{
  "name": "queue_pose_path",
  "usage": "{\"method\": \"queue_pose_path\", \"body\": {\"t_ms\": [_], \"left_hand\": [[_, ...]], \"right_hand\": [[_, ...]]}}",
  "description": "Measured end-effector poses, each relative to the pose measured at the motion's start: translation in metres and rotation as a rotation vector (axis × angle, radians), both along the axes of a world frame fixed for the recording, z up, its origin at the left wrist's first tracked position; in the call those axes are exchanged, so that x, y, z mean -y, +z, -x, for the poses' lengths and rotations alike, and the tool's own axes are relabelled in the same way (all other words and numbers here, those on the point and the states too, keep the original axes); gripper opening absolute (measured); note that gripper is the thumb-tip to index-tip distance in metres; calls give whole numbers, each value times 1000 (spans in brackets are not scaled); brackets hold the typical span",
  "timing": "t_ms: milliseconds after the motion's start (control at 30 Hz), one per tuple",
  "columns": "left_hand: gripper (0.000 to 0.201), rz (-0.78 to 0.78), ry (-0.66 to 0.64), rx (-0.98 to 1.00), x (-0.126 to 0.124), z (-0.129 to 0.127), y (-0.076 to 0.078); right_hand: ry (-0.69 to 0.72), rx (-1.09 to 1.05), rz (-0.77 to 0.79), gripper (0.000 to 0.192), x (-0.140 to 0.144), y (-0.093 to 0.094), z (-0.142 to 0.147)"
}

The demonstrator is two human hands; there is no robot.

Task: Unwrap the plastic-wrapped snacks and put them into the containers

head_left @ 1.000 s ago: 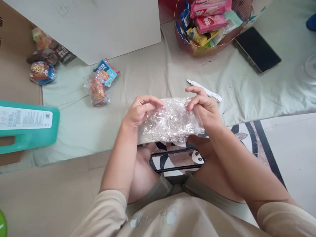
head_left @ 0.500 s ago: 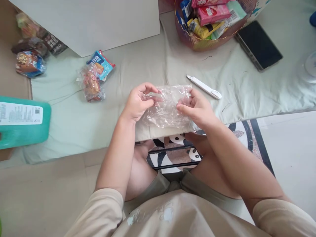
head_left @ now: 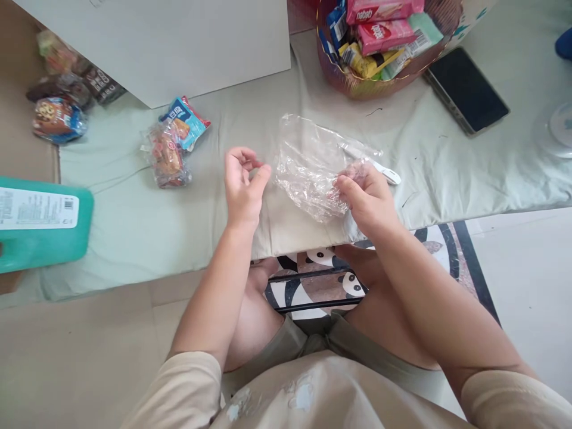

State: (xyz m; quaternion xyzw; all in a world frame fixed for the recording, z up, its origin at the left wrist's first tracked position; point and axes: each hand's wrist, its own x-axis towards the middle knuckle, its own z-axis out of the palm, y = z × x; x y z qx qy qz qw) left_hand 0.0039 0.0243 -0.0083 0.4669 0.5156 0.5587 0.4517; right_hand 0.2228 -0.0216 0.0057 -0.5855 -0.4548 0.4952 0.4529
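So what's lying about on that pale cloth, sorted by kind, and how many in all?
Clear plastic bags: 2, one pinched in the right hand, one filled with snacks
Loose blue snack packet: 1
Snack basket: 1
White pen-like tool: 1
Phone: 1
Total: 6

Soft, even daylight fills the scene, bright enough that colours read clearly and shadows stay faint, with only a thin dark edge under the arms. The crinkled plastic bag (head_left: 313,167) throws small white glints, and the phone (head_left: 467,89) screen shows a dull sheen. Focus is fairly sharp mid-frame; the corners stretch and soften slightly.
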Motion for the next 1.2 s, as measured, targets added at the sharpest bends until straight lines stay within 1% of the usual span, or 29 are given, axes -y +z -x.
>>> {"method": "queue_pose_path", "body": {"t_ms": [33, 67, 100, 200, 267, 300, 400, 467, 567, 667, 733, 833, 1000, 1100, 1200], "left_hand": [[30, 1, 23, -22, 2, -2, 1], [29, 41, 16, -25, 4, -3, 3], [29, 109, -21, -7, 6, -4, 5], [33, 313, -204, 115, 6, -8, 13], [35, 365, -299, 152, 4, -10, 17], [33, 366, -320, 147, 3, -11, 19], [28, 328, -312, 92, 0, -12, 17], [25, 295, -302, 22, -1, -10, 11], [22, 201, -273, -139, -2, -7, 1], [26, 127, -230, -211, -3, -6, -5], [33, 89, -230, -175, -4, -6, -4], [46, 57, -252, -61, -5, -9, 0], [57, 157, -268, 103, -5, -11, 7], [55, 186, -270, 112, -5, -10, 6], [43, 190, -296, -4, -6, -8, 3]], "right_hand": [[-6, 3, -13, 24, 0, 0, 0], [-12, 1, -31, 23, 0, 0, -1], [-13, -2, -47, 22, 1, 0, -1], [-8, 10, -60, 19, 1, 1, 0], [-13, 32, -48, 18, 1, 1, 1], [-18, 40, -45, 18, 1, 1, 1], [-34, 31, -49, 18, 1, 1, 2], [-35, 12, -46, 18, 0, 1, 3], [-29, 1, -45, 19, -1, 0, 5], [-34, -20, -57, 19, -1, -2, 6], [-48, -38, -63, 19, -2, -3, 5], [-67, -52, -71, 20, -2, -4, 3], [-64, -57, -57, 22, -1, -4, 2], [-57, -46, -57, 21, -2, -6, 2], [-57, -40, -71, 20, -2, -9, 2]]}}
